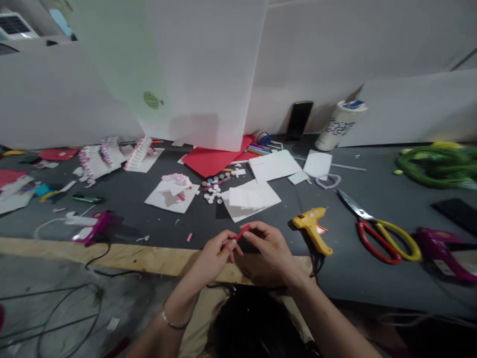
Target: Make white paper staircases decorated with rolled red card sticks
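A small red strip (243, 232), perhaps paper, is pinched between my two hands just above the table's front edge. My left hand (219, 251) grips its lower end with the fingers curled. At the upper end, thumb and forefinger of my right hand (266, 242) close on it. Beyond the hands lies a stack of white sheets (253, 196). White round pieces (213, 194) are scattered to its left. A pink and white paper piece (177, 184) sits on a white square sheet (160, 196).
At right are a yellow glue gun (313, 226), large scissors (372, 223), a purple glue gun (445, 253) and green cord (436, 166). A white tumbler (341, 124) and a phone (299, 121) stand by the wall. Another purple glue gun (95, 228) and fringed paper strips (97, 161) lie left.
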Tool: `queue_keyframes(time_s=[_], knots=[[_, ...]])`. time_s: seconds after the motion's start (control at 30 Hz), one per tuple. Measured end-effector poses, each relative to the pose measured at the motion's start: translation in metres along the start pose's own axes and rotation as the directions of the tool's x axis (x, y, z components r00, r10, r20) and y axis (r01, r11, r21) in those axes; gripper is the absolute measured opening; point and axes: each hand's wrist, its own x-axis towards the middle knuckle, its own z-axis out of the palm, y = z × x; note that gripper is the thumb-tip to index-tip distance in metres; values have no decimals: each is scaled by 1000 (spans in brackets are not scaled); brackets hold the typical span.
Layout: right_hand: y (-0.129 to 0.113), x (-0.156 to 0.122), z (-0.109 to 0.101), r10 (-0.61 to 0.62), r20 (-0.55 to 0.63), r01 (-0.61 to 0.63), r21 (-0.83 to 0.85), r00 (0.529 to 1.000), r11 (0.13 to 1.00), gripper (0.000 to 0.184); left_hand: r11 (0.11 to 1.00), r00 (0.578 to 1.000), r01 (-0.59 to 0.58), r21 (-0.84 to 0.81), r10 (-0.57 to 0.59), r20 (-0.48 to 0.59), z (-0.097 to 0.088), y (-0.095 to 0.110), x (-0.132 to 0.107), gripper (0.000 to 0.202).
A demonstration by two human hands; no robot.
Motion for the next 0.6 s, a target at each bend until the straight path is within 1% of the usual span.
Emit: queue_keyframes(time_s=[0.07,0.1,0.13,0.17,0.2,0.23,0.27,0.3,0.33,0.37,0.4,0.43,0.47,0.53,0.6], knots=[[-9,-4,-10,-84,-18,80,-140,996,987,24,999,1000,13,-46,-13,8,0,-2,4,30],[-14,-8,-21,-140,-39,127,-246,989,961,25,998,1000,19,-64,-19,5,0,-3,7,31],[-20,-14,-37,-202,-66,165,-366,977,916,29,997,1000,27,-78,-27,2,-1,-4,9,32],[-26,-20,-58,-256,-125,165,-490,958,856,32,995,999,36,-96,-36,-2,-2,-4,11,32],[-30,-29,-82,-301,-204,118,-613,932,781,33,992,999,46,-121,-47,-7,-2,-4,13,33],[-32,-38,-110,-330,-295,18,-721,897,692,34,987,998,60,-152,-62,-4,-3,-5,14,33],[-32,-47,-139,-357,-367,-109,-812,859,573,35,980,997,75,-186,-75,4,-2,-5,15,34],[-28,-55,-167,-340,-381,-226,-881,860,415,37,971,996,86,-221,-84,16,-2,-5,15,35],[-23,-62,-193,-325,-403,-327,-907,855,265,37,963,996,92,-253,-89,23,-1,-5,16,36],[-15,-68,-216,-268,-390,-363,-920,881,147,39,957,995,97,-275,-92,30,1,-5,16,37],[-6,-72,-235,-235,-382,-377,-924,894,66,40,952,995,100,-290,-95,33,2,-4,16,37],[2,-75,-249,-213,-364,-368,-929,907,21,40,947,995,103,-303,-98,31,4,-4,16,38],[10,-77,-259,-191,-368,-376,-927,910,-6,41,942,994,105,-319,-102,27,5,-4,16,39],[21,-77,-272,-138,-392,-399,-917,909,-20,41,924,993,116,-365,-115,25,7,-3,16,40],[26,-75,-278,-84,-429,-432,-902,899,-9,40,892,991,133,-433,-132,33,8,-3,16,40]])
